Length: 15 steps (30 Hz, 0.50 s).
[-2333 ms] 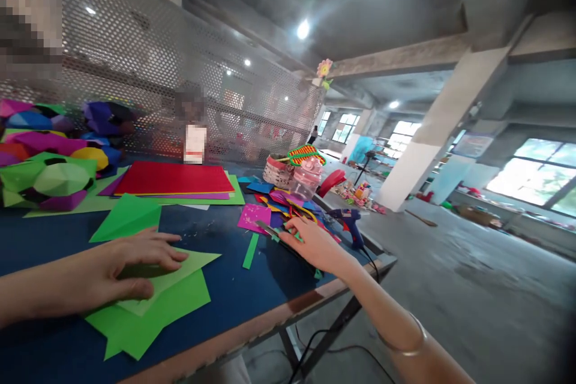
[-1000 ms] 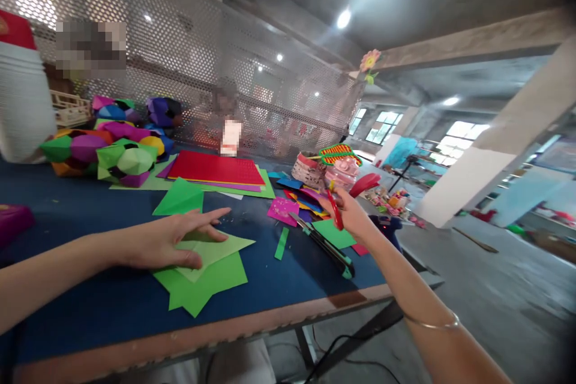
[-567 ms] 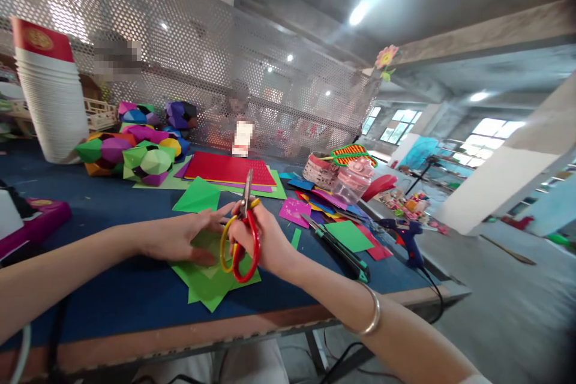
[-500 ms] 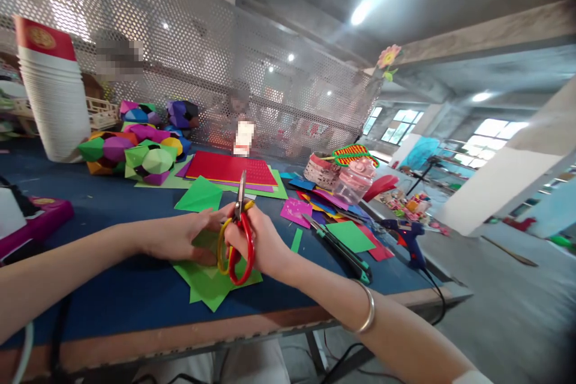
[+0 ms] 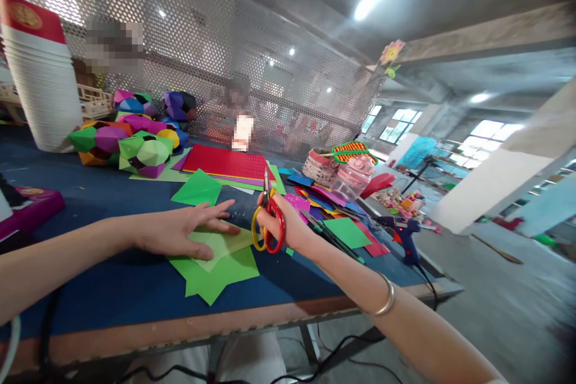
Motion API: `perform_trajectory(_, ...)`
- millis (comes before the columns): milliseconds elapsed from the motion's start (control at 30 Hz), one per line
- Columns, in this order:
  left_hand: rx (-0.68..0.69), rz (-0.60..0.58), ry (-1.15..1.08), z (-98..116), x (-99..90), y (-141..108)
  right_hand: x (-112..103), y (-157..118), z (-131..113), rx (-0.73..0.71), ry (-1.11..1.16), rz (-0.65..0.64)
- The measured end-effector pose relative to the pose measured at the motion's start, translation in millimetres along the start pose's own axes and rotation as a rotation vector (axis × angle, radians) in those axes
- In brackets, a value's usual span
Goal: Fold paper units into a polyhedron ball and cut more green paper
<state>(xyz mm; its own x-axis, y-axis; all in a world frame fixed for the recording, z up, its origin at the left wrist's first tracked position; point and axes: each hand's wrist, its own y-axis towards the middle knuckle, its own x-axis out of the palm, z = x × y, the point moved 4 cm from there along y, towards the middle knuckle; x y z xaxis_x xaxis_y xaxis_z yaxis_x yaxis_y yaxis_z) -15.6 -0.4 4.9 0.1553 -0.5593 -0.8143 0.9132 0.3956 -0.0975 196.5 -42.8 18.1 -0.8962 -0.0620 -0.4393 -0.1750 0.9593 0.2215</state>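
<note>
My left hand (image 5: 193,231) lies with fingers spread on the light green paper pieces (image 5: 220,276), which overlap in a jagged, star-like outline near the table's front edge. In my right hand (image 5: 288,225) is a pair of scissors (image 5: 272,225) with one red and one yellow handle loop, blades pointing up and away from me. The scissors are held just right of the green paper. Beyond my left hand a darker green sheet (image 5: 197,187) lies on the blue tabletop.
Red sheets (image 5: 225,162) are stacked at the back, beside several multicoloured paper balls (image 5: 146,153). Paper cups (image 5: 40,84) tower at the left. To the right are a cutter knife (image 5: 335,237), a pink-lidded jar (image 5: 353,177) and a blue glue gun (image 5: 405,237).
My right hand has moved right with the scissors, away from my left hand. My left hand has opened out, with its fingers now spread over the green paper.
</note>
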Motion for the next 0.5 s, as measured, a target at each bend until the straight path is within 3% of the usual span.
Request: perform_trajectory(500,-0.049,-0.026,-0.016,4,-0.9,1,-28,-6,4,0.109,-0.055,0.027)
